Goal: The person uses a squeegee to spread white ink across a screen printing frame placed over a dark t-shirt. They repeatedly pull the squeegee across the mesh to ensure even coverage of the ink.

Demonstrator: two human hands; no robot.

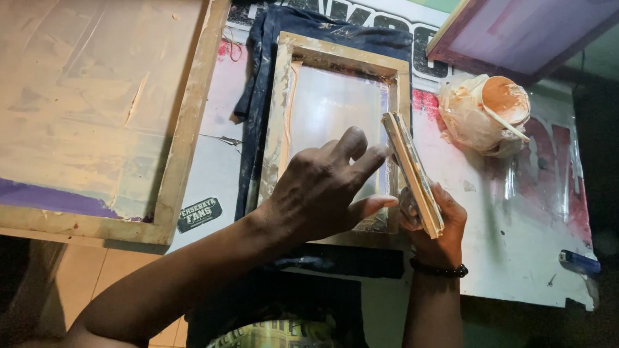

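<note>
**Squeegee in right hand, left hand over small screen frame**

Right hand (pixel 434 221): fingers closed around a wooden squeegee (pixel 412 174), gripped at its lower end. Squeegee stands tilted on edge, upper end over the right rail of the small wooden screen frame (pixel 280 120).

Left hand (pixel 324 190): holds nothing, fingers loosely spread and slightly curled, hovering over the lower half of the frame's mesh. Fingertips point toward the squeegee, close to it; can't tell if they touch it or the mesh.

Small frame lies flat on a dark blue garment (pixel 264 52), which is spread on the white tabletop (pixel 518 242).

Around it:
- big wooden screen frame (pixel 178 158) to the left, pale mesh with a purple patch in the lower corner
- another frame (pixel 524 29) top right, purple mesh
- crumpled plastic bag (pixel 469 117) with a round orange-brown tub inside, right of the small frame
- blue lighter (pixel 579 261) near the tabletop's right edge
</note>
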